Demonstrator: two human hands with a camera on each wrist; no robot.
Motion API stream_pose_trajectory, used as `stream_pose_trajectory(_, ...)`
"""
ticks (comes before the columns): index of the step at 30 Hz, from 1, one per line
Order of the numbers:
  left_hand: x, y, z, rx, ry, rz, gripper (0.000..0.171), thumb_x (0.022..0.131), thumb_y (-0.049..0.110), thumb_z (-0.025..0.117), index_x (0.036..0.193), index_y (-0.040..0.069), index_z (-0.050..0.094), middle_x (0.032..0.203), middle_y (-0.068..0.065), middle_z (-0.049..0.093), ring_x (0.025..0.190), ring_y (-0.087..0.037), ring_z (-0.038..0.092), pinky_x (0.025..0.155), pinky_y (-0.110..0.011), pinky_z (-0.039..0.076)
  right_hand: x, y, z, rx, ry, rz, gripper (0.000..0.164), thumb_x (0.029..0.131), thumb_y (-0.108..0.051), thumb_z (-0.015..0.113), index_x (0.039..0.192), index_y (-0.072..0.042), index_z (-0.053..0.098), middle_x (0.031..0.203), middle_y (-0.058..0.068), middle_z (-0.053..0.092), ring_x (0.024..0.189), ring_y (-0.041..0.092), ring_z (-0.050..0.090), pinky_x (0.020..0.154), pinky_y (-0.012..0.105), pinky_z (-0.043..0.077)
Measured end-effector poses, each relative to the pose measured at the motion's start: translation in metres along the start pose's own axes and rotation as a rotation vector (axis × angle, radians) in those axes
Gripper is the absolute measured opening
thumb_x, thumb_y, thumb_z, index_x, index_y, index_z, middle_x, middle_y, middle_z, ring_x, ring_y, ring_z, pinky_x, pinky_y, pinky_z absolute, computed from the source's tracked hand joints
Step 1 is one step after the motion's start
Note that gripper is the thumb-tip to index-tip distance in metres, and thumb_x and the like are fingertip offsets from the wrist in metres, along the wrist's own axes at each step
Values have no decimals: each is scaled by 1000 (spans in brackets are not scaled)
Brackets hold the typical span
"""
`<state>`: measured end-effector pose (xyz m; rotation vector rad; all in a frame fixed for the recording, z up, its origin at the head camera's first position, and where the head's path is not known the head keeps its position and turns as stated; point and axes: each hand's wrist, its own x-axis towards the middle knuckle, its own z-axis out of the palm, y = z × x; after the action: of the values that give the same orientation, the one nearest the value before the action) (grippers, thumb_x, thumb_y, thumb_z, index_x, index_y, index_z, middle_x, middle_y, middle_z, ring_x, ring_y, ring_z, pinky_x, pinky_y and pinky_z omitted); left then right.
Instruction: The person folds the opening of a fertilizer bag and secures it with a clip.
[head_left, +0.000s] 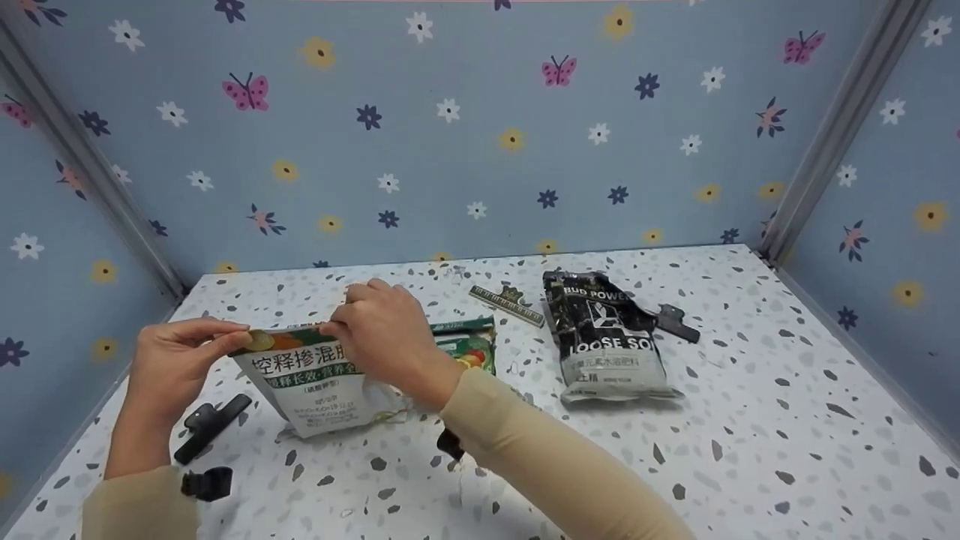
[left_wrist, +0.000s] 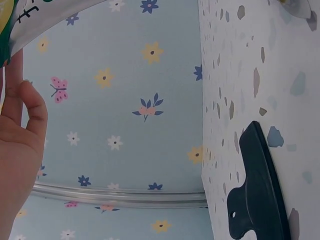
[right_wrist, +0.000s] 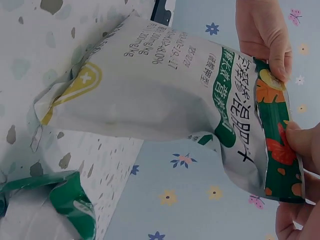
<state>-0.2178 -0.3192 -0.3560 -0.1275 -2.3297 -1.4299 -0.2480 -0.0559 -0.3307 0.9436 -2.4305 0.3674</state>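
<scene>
Black-and-grey bag (head_left: 600, 341) beside a black clip (head_left: 679, 324), speckled table (head_left: 750, 450), blue flowered wall (head_left: 480, 75) behind.

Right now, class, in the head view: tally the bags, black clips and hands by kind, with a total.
Bags: 3 (held bag, other green-topped bag, black bag)
Black clips: 2 (left clip, right clip)
Hands: 2 (left hand, right hand)
Total: 7

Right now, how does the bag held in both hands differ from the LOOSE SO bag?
The held bag is mostly white with a green top band; the LOOSE SO bag is black above and grey below. The left hand and right hand pinch the held bag's top edge, while the LOOSE SO bag lies untouched on the table. Both are printed bags bearing Chinese characters.
</scene>
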Motion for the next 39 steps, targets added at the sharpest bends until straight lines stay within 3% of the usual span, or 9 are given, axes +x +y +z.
stream_pose_trajectory(6, 0, 2, -3, -7, -2, -12, 18, 88, 10, 77, 98, -5, 76, 87, 9, 73, 87, -8, 63, 76, -15, 50, -5, 8, 3, 85, 63, -29, 24, 97, -37, 66, 97, -19, 80, 81, -9, 59, 74, 9, 49, 67, 19, 42)
stream_pose_trajectory(13, 1, -3, 0, -200, 8, 3, 12, 86, -2, 76, 94, -10, 74, 83, 3, 73, 78, -8, 65, 73, -16, 52, -10, 14, 4, 177, 106, -29, 16, 96, -28, 69, 97, -16, 78, 85, -6, 64, 77, 11, 58, 70, 19, 47)
stream_pose_trajectory(23, 3, -6, 5, -295, -9, -11, 11, 85, -4, 76, 94, -9, 75, 84, 2, 73, 78, -9, 64, 72, -17, 52, -22, 26, 12, 400, 210, -46, 14, 95, -7, 68, 106, -8, 77, 93, 0, 73, 85, 12, 66, 81, 16, 49)
stream_pose_trajectory(28, 3, -6, 6, -318, -12, -17, 10, 85, -4, 76, 94, -10, 75, 84, 1, 74, 77, -9, 65, 72, -17, 52, -29, 30, 16, 484, 257, 2, 14, 95, -14, 70, 105, -9, 77, 97, 0, 74, 86, 6, 67, 76, 14, 49)
stream_pose_trajectory(34, 2, -7, 4, -330, -5, -32, 10, 85, -4, 76, 94, -8, 75, 84, 2, 73, 77, -10, 65, 71, -17, 53, -34, 30, 19, 538, 275, 74, 17, 94, -18, 70, 106, -9, 77, 97, -1, 75, 74, 0, 63, 67, 13, 46)
stream_pose_trajectory(39, 2, -7, 3, -364, -16, -34, 10, 85, -6, 75, 94, -8, 75, 84, 0, 74, 76, -10, 66, 71, -18, 53, -34, 29, 17, 550, 276, 65, 15, 93, -14, 70, 106, -7, 76, 98, 2, 74, 81, 5, 67, 72, 14, 48)
